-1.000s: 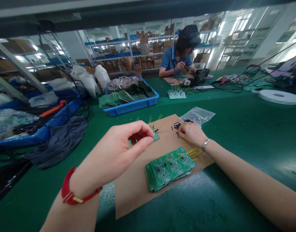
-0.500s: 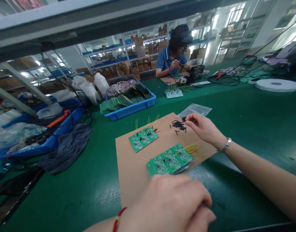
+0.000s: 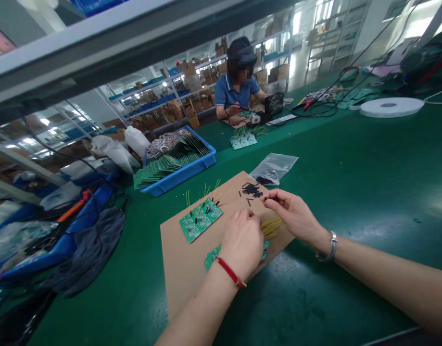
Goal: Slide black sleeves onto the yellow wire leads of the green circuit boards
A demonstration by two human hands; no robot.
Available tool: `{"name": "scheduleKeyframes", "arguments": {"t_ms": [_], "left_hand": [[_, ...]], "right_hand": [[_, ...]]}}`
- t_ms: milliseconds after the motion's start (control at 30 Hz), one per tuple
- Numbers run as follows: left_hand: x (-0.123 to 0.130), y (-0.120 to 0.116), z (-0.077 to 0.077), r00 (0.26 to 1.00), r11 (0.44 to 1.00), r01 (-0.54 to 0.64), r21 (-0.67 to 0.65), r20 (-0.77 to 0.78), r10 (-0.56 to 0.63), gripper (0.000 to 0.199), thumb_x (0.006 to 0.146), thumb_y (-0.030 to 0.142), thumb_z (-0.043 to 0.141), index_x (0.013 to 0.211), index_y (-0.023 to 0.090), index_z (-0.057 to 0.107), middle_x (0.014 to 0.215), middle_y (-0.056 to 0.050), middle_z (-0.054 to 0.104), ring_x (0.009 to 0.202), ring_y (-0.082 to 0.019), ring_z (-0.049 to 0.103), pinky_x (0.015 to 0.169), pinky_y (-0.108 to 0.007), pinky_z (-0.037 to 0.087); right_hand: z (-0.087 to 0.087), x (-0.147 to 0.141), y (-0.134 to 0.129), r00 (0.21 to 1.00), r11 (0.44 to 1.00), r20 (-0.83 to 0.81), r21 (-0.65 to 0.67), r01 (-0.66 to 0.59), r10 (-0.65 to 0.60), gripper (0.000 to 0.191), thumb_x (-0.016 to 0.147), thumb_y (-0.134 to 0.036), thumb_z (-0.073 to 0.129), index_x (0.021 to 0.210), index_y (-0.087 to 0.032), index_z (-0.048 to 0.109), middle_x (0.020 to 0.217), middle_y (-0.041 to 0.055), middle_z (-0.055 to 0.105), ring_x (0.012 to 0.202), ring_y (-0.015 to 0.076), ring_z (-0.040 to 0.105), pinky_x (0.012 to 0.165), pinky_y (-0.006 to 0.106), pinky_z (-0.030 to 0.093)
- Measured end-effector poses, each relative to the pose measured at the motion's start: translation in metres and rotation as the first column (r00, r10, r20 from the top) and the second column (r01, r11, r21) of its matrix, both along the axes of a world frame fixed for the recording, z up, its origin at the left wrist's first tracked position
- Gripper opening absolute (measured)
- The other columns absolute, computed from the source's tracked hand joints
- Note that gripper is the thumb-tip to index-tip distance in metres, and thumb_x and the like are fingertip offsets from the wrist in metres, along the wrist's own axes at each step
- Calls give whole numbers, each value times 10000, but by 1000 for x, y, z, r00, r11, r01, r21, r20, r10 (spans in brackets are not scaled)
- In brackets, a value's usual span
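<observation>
My left hand [image 3: 243, 240], with a red bracelet, is over a stack of green circuit boards [image 3: 212, 257] and covers most of it. Its fingers curl downward, and the fingertips are hidden. To the right, my right hand [image 3: 292, 215] pinches thumb and forefinger together with a small dark tip between them, seemingly a short black tube [image 3: 265, 198]. Just beyond lies a pile of short black tubes [image 3: 251, 189]. Yellow wires [image 3: 271, 226] stick out from the stack between my hands. Another circuit board [image 3: 201, 219], with upright yellow wires and black tubes, lies to the left.
Cardboard [image 3: 183, 274] lies under the boards on the green table [image 3: 350, 192]. Behind it are a clear plastic bag [image 3: 276, 166] and a blue tray [image 3: 184, 173] full of boards. A co-worker [image 3: 238, 81] sits across the table. A dark cloth [image 3: 98, 245] lies left.
My left hand has moved forward from the near edge to over the board stack. My right hand has drawn slightly back from the black tubes, still pinching. The view has shifted.
</observation>
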State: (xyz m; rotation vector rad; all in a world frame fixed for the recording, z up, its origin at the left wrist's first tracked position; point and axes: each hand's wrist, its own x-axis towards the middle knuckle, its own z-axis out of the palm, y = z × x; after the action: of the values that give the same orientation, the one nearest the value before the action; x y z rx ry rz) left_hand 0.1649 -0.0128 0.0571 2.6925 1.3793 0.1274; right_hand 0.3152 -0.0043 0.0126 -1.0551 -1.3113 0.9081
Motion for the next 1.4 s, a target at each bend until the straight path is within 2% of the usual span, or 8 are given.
{"name": "scheduleKeyframes", "arguments": {"t_ms": [300,500,667,900,1067,1200,1333,1400], "left_hand": [[-3,0,-1,977,997,-44,-57,208,55,174,866,137,447,801,147,608,884,-80,631,896,-217,575,820,-340,449],[-8,2,4,955,987,-111,-115,264,138,176,875,140,430,813,149,595,882,-82,634,855,-212,587,779,-343,446],[-12,4,5,949,989,-80,-123,295,113,162,872,167,452,823,153,606,893,-76,638,882,-215,584,795,-345,436],[-11,8,-7,938,989,-49,-137,334,93,113,826,155,501,780,166,603,868,-58,641,871,-208,579,786,-323,432],[-13,7,-1,917,982,-87,-170,371,146,120,847,174,474,796,168,583,854,-56,634,845,-208,578,756,-327,417],[-16,2,7,838,954,-79,-289,499,220,123,882,203,433,792,186,514,789,-24,613,755,-177,575,681,-294,412],[-12,-2,7,678,876,47,-480,660,325,137,911,255,406,807,194,470,714,8,582,671,-140,569,626,-254,418],[-9,-2,4,635,848,71,-526,679,368,152,906,279,421,793,190,471,658,22,550,628,-132,546,599,-244,414]], "right_hand": [[2,-1,-7,990,990,95,110,93,-103,147,880,-312,516,909,-209,617,919,44,610,900,180,559,822,318,437],[2,-3,-8,991,990,17,55,132,-134,168,869,-362,525,902,-212,595,898,39,623,845,180,564,771,312,441],[3,-3,-9,991,991,-16,12,132,-131,164,861,-368,534,895,-215,583,894,40,628,842,184,577,718,299,451],[-1,-2,-10,992,992,37,25,122,-123,158,872,-356,527,918,-217,588,907,41,630,859,188,580,718,302,452],[3,-2,-9,990,991,-37,13,134,-134,152,854,-359,558,897,-219,596,876,32,623,812,171,574,718,295,456],[9,-4,-9,976,992,-184,-60,108,-117,174,793,-365,637,864,-208,607,808,18,620,732,143,565,692,278,462],[13,-6,-11,918,969,-395,-238,-65,-36,240,720,-380,714,827,-187,620,750,11,626,677,123,583,641,259,469],[14,-7,-12,870,947,-493,-289,-138,-24,256,684,-372,750,798,-179,626,745,5,630,672,112,594,637,245,474]]}}
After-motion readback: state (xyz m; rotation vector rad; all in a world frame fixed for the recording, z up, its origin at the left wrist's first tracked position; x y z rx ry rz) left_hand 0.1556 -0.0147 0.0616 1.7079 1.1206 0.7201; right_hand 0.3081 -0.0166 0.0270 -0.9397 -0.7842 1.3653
